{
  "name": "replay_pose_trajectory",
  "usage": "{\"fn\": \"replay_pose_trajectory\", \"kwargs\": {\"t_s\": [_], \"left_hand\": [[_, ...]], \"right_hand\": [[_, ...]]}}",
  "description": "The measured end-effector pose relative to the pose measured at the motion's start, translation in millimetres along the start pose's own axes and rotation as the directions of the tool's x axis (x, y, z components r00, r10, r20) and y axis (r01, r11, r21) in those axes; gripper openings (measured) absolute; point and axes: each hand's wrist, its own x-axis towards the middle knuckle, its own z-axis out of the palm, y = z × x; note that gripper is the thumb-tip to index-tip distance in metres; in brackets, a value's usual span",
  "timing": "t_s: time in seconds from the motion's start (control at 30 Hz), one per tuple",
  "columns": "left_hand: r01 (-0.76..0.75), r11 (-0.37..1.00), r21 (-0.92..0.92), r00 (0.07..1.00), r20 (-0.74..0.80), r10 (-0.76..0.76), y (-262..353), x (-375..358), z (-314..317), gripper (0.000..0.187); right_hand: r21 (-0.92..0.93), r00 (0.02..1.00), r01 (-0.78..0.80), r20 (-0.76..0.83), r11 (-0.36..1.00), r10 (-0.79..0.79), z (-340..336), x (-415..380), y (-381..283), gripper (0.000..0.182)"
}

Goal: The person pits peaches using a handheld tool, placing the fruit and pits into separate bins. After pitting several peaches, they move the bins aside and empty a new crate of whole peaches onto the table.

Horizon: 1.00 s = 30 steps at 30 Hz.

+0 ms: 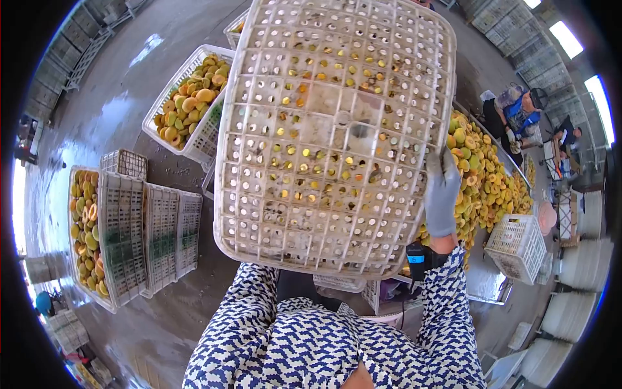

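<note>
Head view showed the gloved right hand (pixel 442 194) gripping a tipped white crate (pixel 334 133), fruit remaining inside, above the apricot pile (pixel 483 175); left hand hidden.

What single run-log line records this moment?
right hand: gloved, grip on tilted white crate | left hand: hidden | crate underside faces camera, yellow fruit inside | fruit heap to its right | stacked crates at left

Wet grey concrete floor (pixel 139 78); bright windows (pixel 567 39) along the far wall.
</note>
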Motion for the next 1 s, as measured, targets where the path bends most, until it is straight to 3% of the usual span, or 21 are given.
{"fn": "replay_pose_trajectory", "kwargs": {"t_s": [0.03,0.2,0.33,0.4,0.43,0.47,0.53,0.6,0.67,0.7,0.73,0.77,0.8,0.83,0.87,0.93,0.97,1.0], "left_hand": [[-0.018,1.000,-0.009,1.000,0.003,0.018,5.3,-2.9,-0.7,0.040],[-0.129,0.991,-0.039,0.991,0.013,0.129,42.3,-21.0,-8.6,0.039],[-0.262,0.963,-0.067,0.964,0.029,0.264,89.7,-52.1,-15.2,0.039],[-0.327,0.943,-0.067,0.943,0.043,0.330,116.4,-71.4,-14.7,0.038],[-0.358,0.930,-0.080,0.930,0.053,0.363,130.2,-81.4,-13.9,0.038],[-0.387,0.918,-0.083,0.918,0.054,0.392,137.9,-92.3,-13.8,0.038],[-0.424,0.900,-0.105,0.899,0.072,0.432,149.4,-107.6,-14.9,0.038],[-0.438,0.890,-0.130,0.890,0.078,0.449,144.4,-117.4,-15.4,0.038],[-0.476,0.863,-0.168,0.870,0.051,0.490,134.2,-135.0,-28.9,0.038],[-0.497,0.847,-0.189,0.858,0.035,0.512,131.6,-146.6,-36.8,0.038],[-0.526,0.828,-0.193,0.842,0.014,0.539,132.6,-163.2,-45.9,0.038],[-0.554,0.812,-0.185,0.826,0.001,0.564,139.4,-181.0,-53.0,0.037],[-0.583,0.795,-0.165,0.805,0.009,0.593,156.3,-200.2,-56.4,0.037],[-0.608,0.782,-0.133,0.787,0.021,0.616,177.5,-220.0,-55.8,0.037],[-0.632,0.769,-0.096,0.770,0.041,0.637,202.6,-236.9,-53.5,0.037],[-0.671,0.741,-0.018,0.737,0.092,0.670,255.3,-271.1,-45.2,0.037],[-0.691,0.723,0.016,0.720,0.107,0.686,276.9,-290.8,-41.5,0.037],[-0.706,0.706,0.055,0.707,0.118,0.697,294.6,-309.2,-37.9,0.037]], "right_hand": [[-0.051,0.997,-0.074,0.015,0.996,0.075,-6.4,-0.4,-4.2,0.021],[-0.014,0.997,0.073,0.024,0.997,-0.073,-14.6,-6.8,-27.0,0.021],[0.041,0.999,-0.038,0.017,0.998,0.038,-16.1,-26.3,-32.4,0.020],[0.010,0.997,0.076,0.031,0.997,-0.077,-17.3,-33.3,-29.4,0.023],[-0.105,0.931,0.364,0.015,0.926,-0.364,-11.8,-36.7,-29.9,0.026],[-0.064,0.926,0.378,0.022,0.924,-0.377,-7.0,-38.3,-30.8,0.026],[-0.039,0.972,0.216,0.107,0.976,-0.211,-13.7,-43.3,-29.5,0.029],[-0.034,0.962,0.268,0.062,0.963,-0.265,-25.1,-42.2,-19.8,0.030],[-0.175,0.863,0.489,0.240,0.854,-0.445,-22.4,-29.2,-14.9,0.030],[-0.079,0.865,0.457,0.269,0.886,-0.423,-17.3,-25.1,-9.8,0.031],[-0.088,0.796,0.561,0.328,0.823,-0.508,-14.7,-26.0,-10.8,0.030],[0.104,0.874,0.301,0.367,0.948,-0.318,-7.7,-41.7,-21.8,0.030],[0.254,0.895,-0.007,0.432,0.967,-0.107,1.3,-58.4,-35.7,0.030],[0.337,0.913,-0.140,0.408,0.931,-0.010,11.4,-76.1,-49.7,0.030],[0.338,0.906,-0.155,0.423,0.928,-0.003,18.7,-90.9,-48.8,0.030],[0.109,0.823,0.301,0.472,0.947,-0.316,31.3,-114.0,-38.6,0.030],[0.343,0.812,-0.336,0.578,0.877,0.084,42.2,-128.8,-44.8,0.030],[0.347,0.818,-0.301,0.572,0.888,0.054,52.6,-140.6,-50.9,0.030]]}}
